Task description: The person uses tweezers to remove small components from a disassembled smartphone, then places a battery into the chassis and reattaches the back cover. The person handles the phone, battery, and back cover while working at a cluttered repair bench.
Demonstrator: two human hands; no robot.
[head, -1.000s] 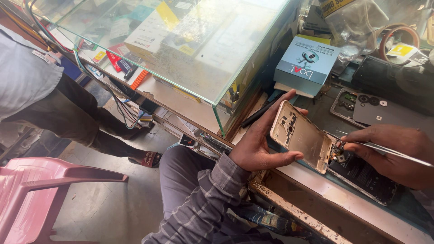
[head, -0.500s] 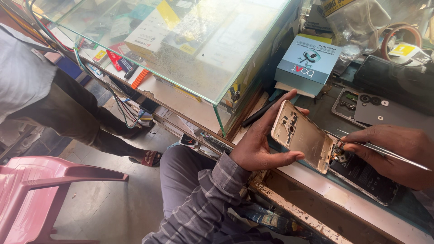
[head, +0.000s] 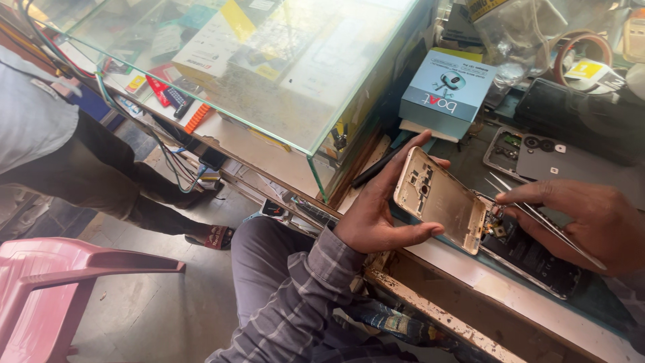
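My left hand (head: 376,215) grips a gold phone back cover (head: 440,200), tilted up off the opened phone body (head: 531,259) that lies on the workbench. My right hand (head: 584,218) pinches thin metal tweezers (head: 531,212); their tips point at the small parts near the phone's top end, beside the cover's edge. The dark inside of the phone shows below my right hand.
A glass display case (head: 269,74) with boxed goods stands at left of the bench. A blue box (head: 447,94), another grey phone back (head: 564,161) and a dark pouch (head: 584,114) lie behind. A pink plastic chair (head: 60,282) and another person's legs (head: 101,181) are at left.
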